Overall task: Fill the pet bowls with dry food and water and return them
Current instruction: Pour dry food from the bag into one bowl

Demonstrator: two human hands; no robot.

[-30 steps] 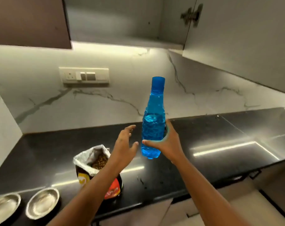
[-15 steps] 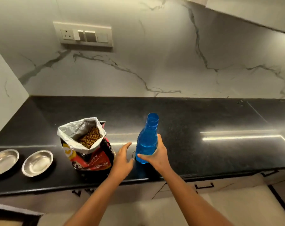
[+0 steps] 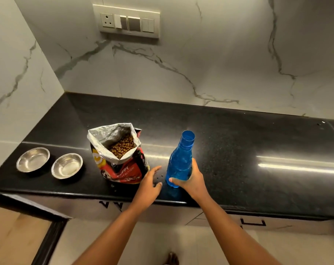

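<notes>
Two empty steel bowls stand side by side at the left of the black counter (image 3: 238, 142): the left bowl (image 3: 33, 159) and the right bowl (image 3: 66, 166). An open bag of dry food (image 3: 120, 155) stands upright to their right, with kibble showing at its mouth. A blue water bottle (image 3: 180, 159) with a blue cap stands upright near the front edge. My right hand (image 3: 191, 178) is wrapped around the bottle's lower half. My left hand (image 3: 149, 185) hovers between the bag and the bottle, fingers apart, holding nothing.
A marble wall with a switch plate (image 3: 127, 21) rises behind the counter, and a side wall closes off the left. Drawers with dark handles (image 3: 253, 222) sit below the counter front. A few small crumbs (image 3: 160, 177) lie between my hands.
The bottle has come down from chest height and now stands on the counter, still in my right hand. My view has tilted downward. My left hand has stayed beside the bottle.
</notes>
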